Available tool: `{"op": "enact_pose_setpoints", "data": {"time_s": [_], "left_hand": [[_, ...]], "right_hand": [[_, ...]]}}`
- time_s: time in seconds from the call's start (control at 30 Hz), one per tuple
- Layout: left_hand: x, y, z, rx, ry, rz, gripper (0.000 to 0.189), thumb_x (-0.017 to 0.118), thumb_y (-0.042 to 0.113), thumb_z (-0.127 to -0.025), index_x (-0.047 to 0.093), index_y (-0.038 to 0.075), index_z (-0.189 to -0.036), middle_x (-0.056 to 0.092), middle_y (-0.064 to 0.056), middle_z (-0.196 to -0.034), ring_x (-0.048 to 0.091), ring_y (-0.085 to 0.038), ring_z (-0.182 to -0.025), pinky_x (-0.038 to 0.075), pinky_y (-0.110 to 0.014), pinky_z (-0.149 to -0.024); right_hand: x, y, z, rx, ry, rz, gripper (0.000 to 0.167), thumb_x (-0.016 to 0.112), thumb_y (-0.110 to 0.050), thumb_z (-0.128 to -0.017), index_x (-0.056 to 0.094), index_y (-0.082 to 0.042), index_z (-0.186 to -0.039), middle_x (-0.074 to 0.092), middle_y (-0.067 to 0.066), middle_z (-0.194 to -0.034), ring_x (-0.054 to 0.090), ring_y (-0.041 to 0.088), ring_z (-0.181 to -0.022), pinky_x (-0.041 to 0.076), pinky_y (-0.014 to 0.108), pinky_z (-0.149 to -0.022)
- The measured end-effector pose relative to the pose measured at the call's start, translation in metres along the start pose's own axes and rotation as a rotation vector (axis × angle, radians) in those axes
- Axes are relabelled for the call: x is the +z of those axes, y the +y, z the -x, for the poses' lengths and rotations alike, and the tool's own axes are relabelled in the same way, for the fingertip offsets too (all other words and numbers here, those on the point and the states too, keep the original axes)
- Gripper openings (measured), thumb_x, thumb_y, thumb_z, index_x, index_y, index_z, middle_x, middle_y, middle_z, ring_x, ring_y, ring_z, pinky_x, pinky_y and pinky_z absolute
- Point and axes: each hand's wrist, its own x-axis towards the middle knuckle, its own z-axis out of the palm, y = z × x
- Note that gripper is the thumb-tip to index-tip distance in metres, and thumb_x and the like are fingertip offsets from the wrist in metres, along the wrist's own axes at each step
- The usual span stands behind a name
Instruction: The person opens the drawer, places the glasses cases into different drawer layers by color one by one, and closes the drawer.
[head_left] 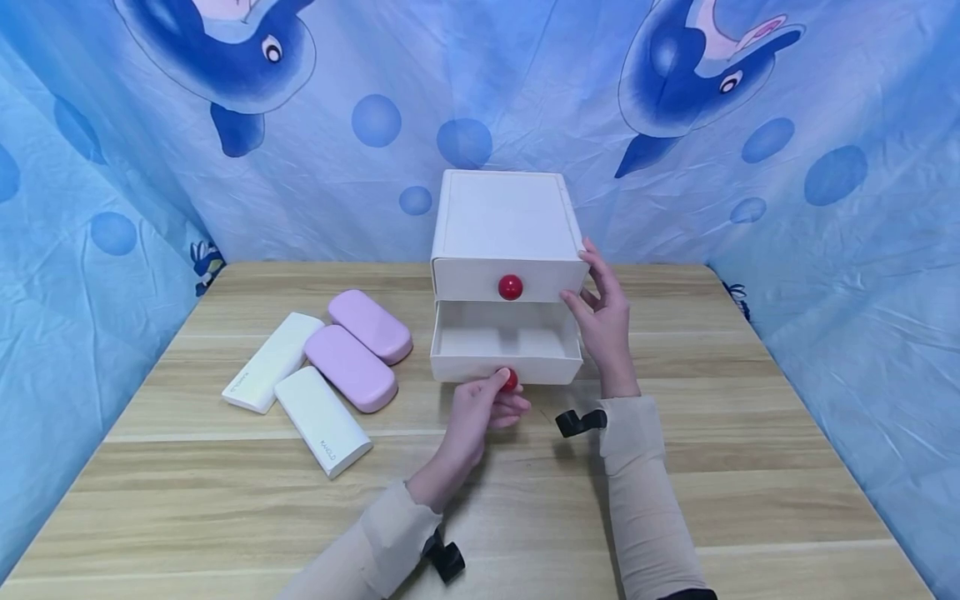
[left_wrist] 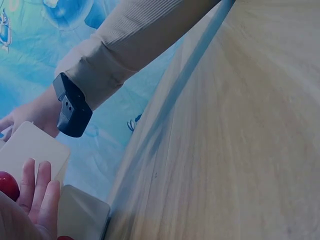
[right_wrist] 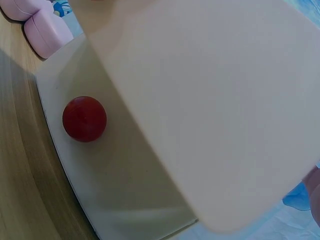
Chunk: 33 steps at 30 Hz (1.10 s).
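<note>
A white drawer box (head_left: 495,217) with two drawers stands at the back middle. Its lower drawer (head_left: 450,368) is pulled out, and the inside (head_left: 487,329) shows bare white walls. My left hand (head_left: 476,417) pinches the red knob (head_left: 512,381) of that drawer, the thumb against it and the other fingers below. The upper drawer front, with its red knob (head_left: 511,287), sits flush with the box. My right hand (head_left: 603,321) holds the box's right front corner, thumb at the front edge and fingers along the side. A red knob (right_wrist: 84,119) shows beside a pale panel (right_wrist: 215,100) in the right wrist view.
Left of the box lie two pink glasses cases (head_left: 351,367) and two white oblong boxes (head_left: 324,421) with lettering, close together on the wooden table (head_left: 750,467). A blue curtain (head_left: 525,100) with dolphins hangs behind and along both sides.
</note>
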Motion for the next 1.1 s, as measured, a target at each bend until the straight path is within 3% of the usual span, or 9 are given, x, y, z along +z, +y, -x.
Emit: {"op": "enact_pose_setpoints", "data": {"time_s": [0.2, 0.6, 0.87, 1.1], "left_hand": [[0.000, 0.000, 0.004, -0.031, -0.020, 0.034, 0.039, 0.055, 0.029, -0.097, 0.068, -0.007, -0.096, 0.072, -0.001, -0.067, 0.070, -0.010, -0.064, 0.060, -0.027, -0.065], [-0.007, 0.009, 0.008, -0.097, -0.126, 0.080, 0.038, 0.054, 0.029, -0.098, 0.066, -0.006, -0.102, 0.072, 0.001, -0.071, 0.072, -0.012, -0.071, 0.061, -0.031, -0.071], [-0.009, 0.009, 0.010, -0.100, -0.142, 0.053, 0.045, 0.054, 0.033, -0.098, 0.063, -0.010, -0.108, 0.073, 0.000, -0.075, 0.072, -0.013, -0.074, 0.060, -0.037, -0.077], [-0.009, 0.011, 0.013, -0.101, -0.140, 0.039, 0.041, 0.054, 0.031, -0.098, 0.065, -0.008, -0.105, 0.072, 0.001, -0.072, 0.072, -0.013, -0.073, 0.061, -0.032, -0.072]], "right_hand": [[0.002, -0.012, 0.002, 0.016, -0.002, -0.014, 0.055, 0.066, 0.004, -0.087, 0.047, 0.000, -0.138, 0.037, 0.002, -0.156, 0.039, 0.021, -0.141, 0.043, 0.050, -0.108], [0.000, 0.006, -0.001, -0.022, 0.010, 0.005, 0.054, 0.068, -0.001, -0.087, 0.049, -0.005, -0.137, 0.039, -0.006, -0.154, 0.041, 0.016, -0.140, 0.044, 0.052, -0.107], [0.000, 0.006, -0.001, -0.031, 0.001, 0.006, 0.053, 0.068, -0.002, -0.088, 0.048, -0.003, -0.137, 0.039, -0.004, -0.155, 0.041, 0.017, -0.140, 0.044, 0.053, -0.106], [0.000, 0.005, -0.001, -0.027, 0.002, 0.001, 0.053, 0.068, -0.003, -0.088, 0.048, -0.004, -0.137, 0.039, -0.004, -0.155, 0.041, 0.017, -0.140, 0.043, 0.053, -0.107]]}}
